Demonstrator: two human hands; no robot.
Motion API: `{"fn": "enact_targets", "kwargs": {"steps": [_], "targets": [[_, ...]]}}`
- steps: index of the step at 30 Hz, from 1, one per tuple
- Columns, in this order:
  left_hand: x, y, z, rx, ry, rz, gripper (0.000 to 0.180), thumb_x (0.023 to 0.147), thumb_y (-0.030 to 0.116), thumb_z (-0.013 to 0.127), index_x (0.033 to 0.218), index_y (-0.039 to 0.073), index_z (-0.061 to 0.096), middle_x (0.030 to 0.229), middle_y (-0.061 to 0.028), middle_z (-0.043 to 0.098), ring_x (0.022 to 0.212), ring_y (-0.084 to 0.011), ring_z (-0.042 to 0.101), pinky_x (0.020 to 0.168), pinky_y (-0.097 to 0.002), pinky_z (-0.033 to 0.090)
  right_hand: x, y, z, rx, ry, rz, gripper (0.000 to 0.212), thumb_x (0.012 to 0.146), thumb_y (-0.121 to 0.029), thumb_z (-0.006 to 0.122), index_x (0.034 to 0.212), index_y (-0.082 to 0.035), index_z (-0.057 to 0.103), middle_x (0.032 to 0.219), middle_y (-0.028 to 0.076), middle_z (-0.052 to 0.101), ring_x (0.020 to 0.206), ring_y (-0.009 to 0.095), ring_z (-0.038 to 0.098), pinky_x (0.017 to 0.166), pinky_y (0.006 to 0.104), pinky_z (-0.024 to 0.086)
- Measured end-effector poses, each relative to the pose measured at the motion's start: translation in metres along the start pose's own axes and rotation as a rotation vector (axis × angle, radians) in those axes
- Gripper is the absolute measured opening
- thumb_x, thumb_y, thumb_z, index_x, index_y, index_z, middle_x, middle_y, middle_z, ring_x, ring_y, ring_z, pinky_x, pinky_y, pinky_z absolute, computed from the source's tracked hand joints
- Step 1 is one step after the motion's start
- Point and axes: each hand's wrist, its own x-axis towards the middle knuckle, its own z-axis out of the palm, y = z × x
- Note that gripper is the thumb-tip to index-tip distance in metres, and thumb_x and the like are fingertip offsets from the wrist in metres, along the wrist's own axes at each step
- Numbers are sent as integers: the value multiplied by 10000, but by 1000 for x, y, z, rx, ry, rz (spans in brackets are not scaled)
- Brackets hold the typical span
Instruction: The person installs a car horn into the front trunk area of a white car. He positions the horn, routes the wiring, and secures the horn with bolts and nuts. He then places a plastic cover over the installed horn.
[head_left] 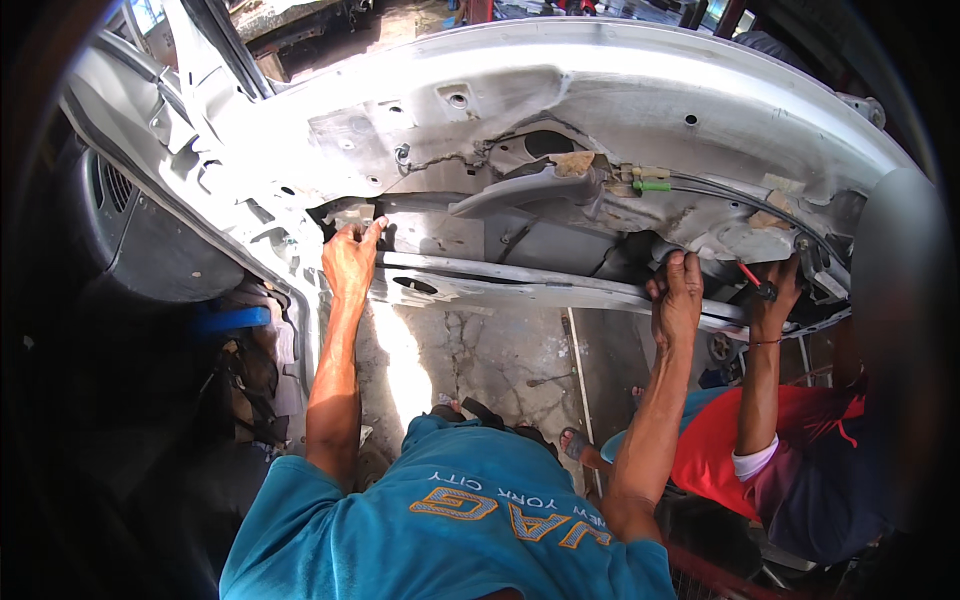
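Observation:
A stripped silver-white car door (610,85) lies across the view, its long inner opening toward me. At the left end of that opening is my left hand (350,262), thumb and fingertips pressed together; whatever lies between them is too small to tell. My right hand (680,295) is closed on the door's near lip, right of centre, with its fingertips over the dark opening. Close beside it, a co-worker's hand (778,295) reaches into the same opening, next to a red-shafted tool (752,277). A grey handle piece (530,190) spans the opening between my hands.
Black cables (745,198) with a green connector (652,186) run along the door's right side. A dark interior panel (150,235) and a blue object (232,319) are at left. A co-worker in a red shirt (715,450) crouches close at right. Cracked concrete floor (500,350) lies below the door.

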Motion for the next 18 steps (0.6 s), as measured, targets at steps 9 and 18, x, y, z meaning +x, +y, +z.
{"fn": "enact_targets", "kwargs": {"steps": [9,18], "targets": [[3,-7,2,57,103,32,583,899,516,670,806,-58,697,626,-246,619,562,-390,595,579,-465,465,3,1,-8,-322,-51,30,416,991,-335,629,1310,-75,569,1073,-28,624,834,47,499,676,235,409],[21,-3,12,74,141,162,551,925,498,638,851,-44,711,675,-263,648,648,-437,646,618,-494,483,6,-17,-11,-725,-121,3,599,980,-428,614,1313,64,533,1250,141,610,1151,199,537,1016,312,390]]}}
